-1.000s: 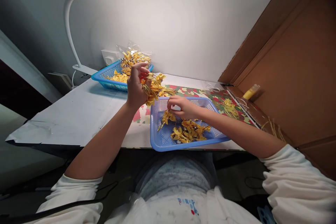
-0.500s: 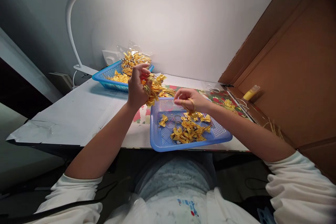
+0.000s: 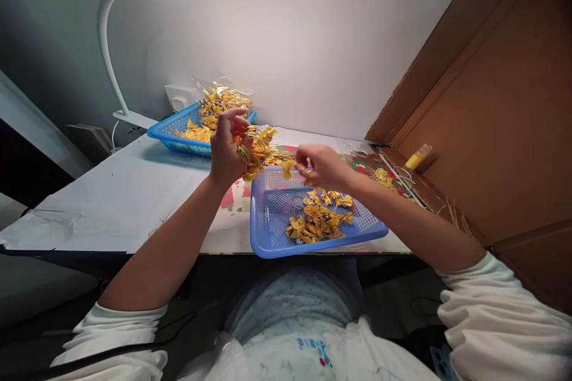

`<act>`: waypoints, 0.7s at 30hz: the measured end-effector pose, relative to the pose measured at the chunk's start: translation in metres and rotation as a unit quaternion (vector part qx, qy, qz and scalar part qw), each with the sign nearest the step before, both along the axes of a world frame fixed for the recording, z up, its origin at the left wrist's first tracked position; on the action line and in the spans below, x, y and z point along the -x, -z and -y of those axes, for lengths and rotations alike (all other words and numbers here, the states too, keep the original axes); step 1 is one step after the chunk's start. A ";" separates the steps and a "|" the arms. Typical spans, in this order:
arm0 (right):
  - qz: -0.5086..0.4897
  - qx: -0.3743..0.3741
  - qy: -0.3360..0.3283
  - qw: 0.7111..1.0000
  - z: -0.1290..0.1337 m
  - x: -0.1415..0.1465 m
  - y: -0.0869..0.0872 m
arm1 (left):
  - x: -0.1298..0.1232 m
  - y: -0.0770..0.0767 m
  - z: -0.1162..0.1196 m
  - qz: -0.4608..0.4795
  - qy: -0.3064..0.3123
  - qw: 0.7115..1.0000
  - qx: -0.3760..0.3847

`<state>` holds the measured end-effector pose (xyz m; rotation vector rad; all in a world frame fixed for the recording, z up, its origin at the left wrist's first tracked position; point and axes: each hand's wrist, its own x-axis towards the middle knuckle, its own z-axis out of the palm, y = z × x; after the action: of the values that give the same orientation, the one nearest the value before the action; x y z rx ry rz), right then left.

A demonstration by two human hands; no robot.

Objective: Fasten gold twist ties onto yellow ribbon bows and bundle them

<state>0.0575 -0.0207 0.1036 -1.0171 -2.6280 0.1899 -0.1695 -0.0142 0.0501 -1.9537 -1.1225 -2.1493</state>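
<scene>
My left hand [image 3: 227, 146] is raised over the table with its fingers curled round a bunch of gold ribbon bows [image 3: 255, 152] on looped gold cords. To its right, my right hand [image 3: 322, 165] is closed above the far part of the blue-violet basket [image 3: 261, 244], palm down. A single gold bow [image 3: 287, 168], slightly blurred, hangs at its fingertips, and gold cord loops show under the fingers. Inside the basket lies a heap of gold bows [image 3: 319, 223] with small silvery bells among them.
Behind my left hand stands a blue basket [image 3: 167, 137] heaped with more gold bows and clear plastic. A white desk lamp [image 3: 105, 41] arches over the table. Gold cords [image 3: 383, 178] lie at the right, near a yellow tube [image 3: 419, 156] and a brown cardboard panel [image 3: 491, 101].
The lone bow at the basket's left side is gone from there, and a bow now hangs at my right fingertips. My right hand has turned palm down. The view has shifted slightly.
</scene>
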 end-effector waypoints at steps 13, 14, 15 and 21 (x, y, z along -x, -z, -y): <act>-0.315 0.139 0.065 0.937 0.013 -0.117 0.005 | 0.001 0.001 -0.002 0.030 0.042 0.999 -0.009; -0.267 0.182 0.059 0.945 0.016 -0.124 0.007 | 0.000 0.001 -0.001 0.032 0.047 0.998 -0.015; -0.207 0.215 0.050 0.953 0.020 -0.130 0.008 | -0.001 0.001 -0.001 0.035 0.051 0.998 -0.022; 0.060 0.216 0.045 0.973 0.038 -0.122 0.012 | -0.007 -0.006 0.007 0.052 0.103 0.993 -0.031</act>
<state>0.1797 -0.0588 0.0914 -1.3171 -2.7022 0.7259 -0.1630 -0.0213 0.0561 -2.0338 -0.8897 -2.3798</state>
